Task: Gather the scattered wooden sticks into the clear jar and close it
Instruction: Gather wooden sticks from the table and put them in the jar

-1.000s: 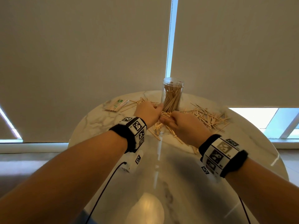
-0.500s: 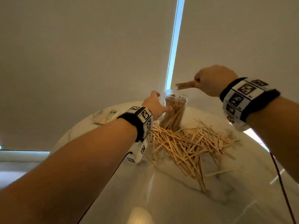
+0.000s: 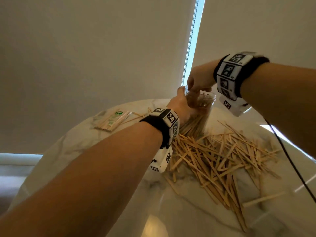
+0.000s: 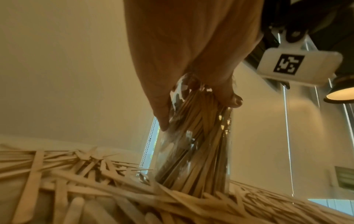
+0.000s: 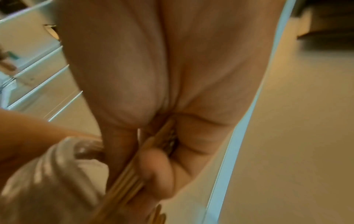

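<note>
We note dim, warm indoor light, a bright daylight slit between the blinds [image 3: 191,40], a lit ceiling lamp [image 4: 340,92], pale glare on the table [image 3: 153,226], heavy motion blur at the right wrist, wide-angle stretching at frame edges.

A round white marble table [image 3: 109,170] stands against two drawn beige roller blinds [image 3: 95,62]. Above the table, a bright strip of daylight [image 3: 192,40] shows between them. Right of the table, a lit lamp [image 4: 339,92] hangs.
</note>
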